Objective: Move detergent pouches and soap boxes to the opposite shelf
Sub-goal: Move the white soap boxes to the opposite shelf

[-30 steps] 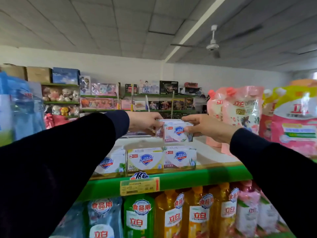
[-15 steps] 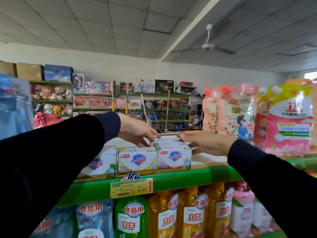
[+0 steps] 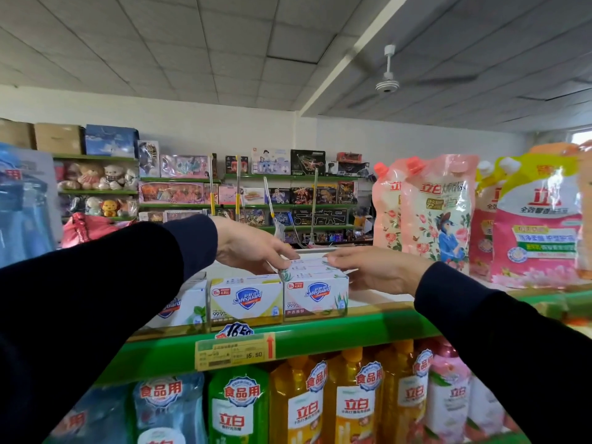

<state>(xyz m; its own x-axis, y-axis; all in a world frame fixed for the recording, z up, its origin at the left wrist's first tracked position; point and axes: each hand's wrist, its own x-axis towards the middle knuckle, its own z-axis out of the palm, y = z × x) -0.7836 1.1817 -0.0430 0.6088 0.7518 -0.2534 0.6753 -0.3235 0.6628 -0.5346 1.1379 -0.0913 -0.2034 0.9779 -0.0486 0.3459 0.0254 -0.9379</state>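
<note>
Three white Safeguard soap boxes front the green top shelf [image 3: 336, 331]: one partly behind my left sleeve [image 3: 184, 304], a yellow-trimmed one [image 3: 246, 298] and a right one [image 3: 315, 296]. Directly behind that right one sits another soap box [image 3: 309, 265], showing only its top. My left hand [image 3: 250, 248] holds its left end, fingers lying over the top. My right hand [image 3: 374, 270] holds its right end. Pink floral detergent pouches [image 3: 439, 216] and a pink-and-yellow pouch [image 3: 538, 219] stand upright to the right on the same shelf.
A price tag [image 3: 235, 350] hangs on the shelf edge. Below it stands a row of detergent bottles [image 3: 298, 405]. Blue pouches [image 3: 22, 206] rise at the far left. Toy shelves [image 3: 198, 187] line the back wall, and a ceiling fan [image 3: 387, 83] hangs overhead.
Both hands have lowered the soap box from mid-air onto the shelf, behind the front right box, and still hold it there.
</note>
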